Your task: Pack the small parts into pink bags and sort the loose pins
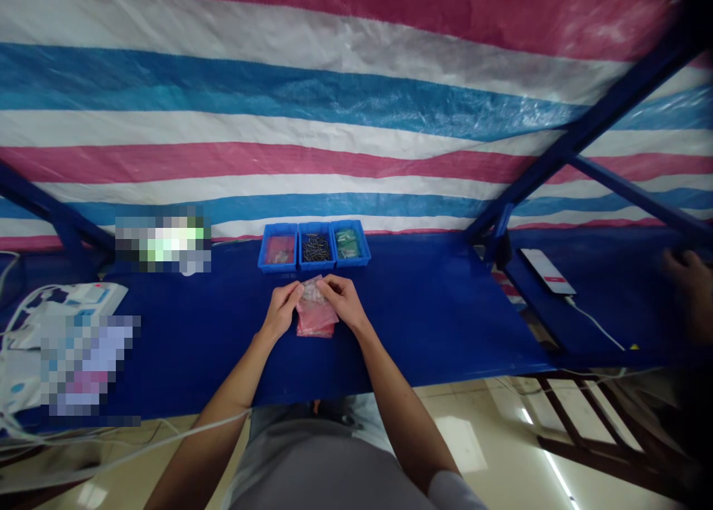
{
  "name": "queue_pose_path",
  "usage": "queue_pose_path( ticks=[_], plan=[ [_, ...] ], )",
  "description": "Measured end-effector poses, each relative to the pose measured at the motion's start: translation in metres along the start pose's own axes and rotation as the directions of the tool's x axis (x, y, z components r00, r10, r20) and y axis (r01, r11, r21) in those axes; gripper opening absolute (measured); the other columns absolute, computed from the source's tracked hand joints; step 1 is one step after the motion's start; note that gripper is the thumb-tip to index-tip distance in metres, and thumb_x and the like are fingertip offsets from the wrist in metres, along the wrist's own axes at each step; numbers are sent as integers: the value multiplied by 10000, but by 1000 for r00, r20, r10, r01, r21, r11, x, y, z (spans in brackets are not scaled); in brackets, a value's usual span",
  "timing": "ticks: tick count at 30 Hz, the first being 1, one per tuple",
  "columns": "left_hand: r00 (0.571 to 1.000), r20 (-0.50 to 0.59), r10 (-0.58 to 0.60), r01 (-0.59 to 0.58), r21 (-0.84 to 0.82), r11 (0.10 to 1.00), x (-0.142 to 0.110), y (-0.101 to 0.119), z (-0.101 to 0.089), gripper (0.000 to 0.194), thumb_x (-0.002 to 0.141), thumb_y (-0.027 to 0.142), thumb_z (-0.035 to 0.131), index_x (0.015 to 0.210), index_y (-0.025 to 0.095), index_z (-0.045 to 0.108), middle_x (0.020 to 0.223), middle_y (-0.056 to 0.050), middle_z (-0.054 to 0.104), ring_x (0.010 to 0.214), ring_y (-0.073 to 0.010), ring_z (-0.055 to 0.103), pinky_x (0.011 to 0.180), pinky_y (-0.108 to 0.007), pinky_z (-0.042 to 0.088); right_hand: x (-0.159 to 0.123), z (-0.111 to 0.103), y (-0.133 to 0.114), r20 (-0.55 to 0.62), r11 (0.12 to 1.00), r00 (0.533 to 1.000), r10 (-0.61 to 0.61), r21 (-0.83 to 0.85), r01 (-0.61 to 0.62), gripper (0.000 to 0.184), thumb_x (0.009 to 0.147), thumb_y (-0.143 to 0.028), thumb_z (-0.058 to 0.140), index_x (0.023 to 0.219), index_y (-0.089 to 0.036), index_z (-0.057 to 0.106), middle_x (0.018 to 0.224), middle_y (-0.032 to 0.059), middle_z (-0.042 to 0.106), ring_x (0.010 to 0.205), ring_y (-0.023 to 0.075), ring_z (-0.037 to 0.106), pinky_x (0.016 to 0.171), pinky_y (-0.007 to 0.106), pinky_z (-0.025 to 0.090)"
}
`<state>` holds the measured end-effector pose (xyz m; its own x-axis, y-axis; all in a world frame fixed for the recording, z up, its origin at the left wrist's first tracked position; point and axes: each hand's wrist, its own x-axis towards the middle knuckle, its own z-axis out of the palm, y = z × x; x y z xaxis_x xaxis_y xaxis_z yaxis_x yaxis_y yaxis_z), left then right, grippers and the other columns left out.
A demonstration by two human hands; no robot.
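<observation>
Between my two hands is a small clear plastic bag with a reddish tint, its top edge pinched at both sides. My left hand grips the left corner, thumb on top. On the right corner, my right hand presses its thumb and fingers together. Below the bag lie more reddish plastic bags in a small stack on the blue table. What is inside the held bag is too small to make out.
Behind my hands stand three blue bins: one with reddish bags, one with dark screws, one with green bags. A power strip and cables lie left. A charging phone and another person's hand are at right.
</observation>
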<state>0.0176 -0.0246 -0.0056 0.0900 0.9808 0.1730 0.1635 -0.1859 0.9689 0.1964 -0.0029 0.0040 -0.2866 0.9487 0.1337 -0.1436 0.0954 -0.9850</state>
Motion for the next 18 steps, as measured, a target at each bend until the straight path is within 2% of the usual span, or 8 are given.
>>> queue_pose_path(
  ticks=[5,9,13,18],
  plan=[
    [1000,-13,-6,6,9,1000,0,-2,0,456,932,502,548,637,162,481,588,25,430,567,-111,383,551,-240,288,-1,1,1,-4,999,1000,16,-27,-16,410,793,-529,728,671,-161,595,615,-25,504,576,106,429,553,233,350],
    [1000,-13,5,-5,-5,1000,-1,-6,0,420,915,498,571,687,146,561,626,9,495,582,-120,425,561,-241,314,0,1,3,-38,1000,999,14,-16,-15,398,809,-514,718,670,-163,591,607,-27,505,561,103,423,551,235,349],
    [999,9,45,-45,94,995,0,-7,1,411,871,463,639,630,137,571,566,23,455,546,-106,388,538,-238,277,1,1,2,-79,1000,997,-14,-14,13,394,835,-490,701,652,-164,577,596,-36,475,554,97,409,545,233,342],
    [998,-40,52,-47,106,993,0,-2,2,430,868,438,636,574,144,525,524,36,409,518,-93,352,523,-239,262,0,2,0,-16,998,1000,14,55,-14,339,775,-483,762,794,-161,659,714,-3,623,656,132,558,643,248,455]
  ],
)
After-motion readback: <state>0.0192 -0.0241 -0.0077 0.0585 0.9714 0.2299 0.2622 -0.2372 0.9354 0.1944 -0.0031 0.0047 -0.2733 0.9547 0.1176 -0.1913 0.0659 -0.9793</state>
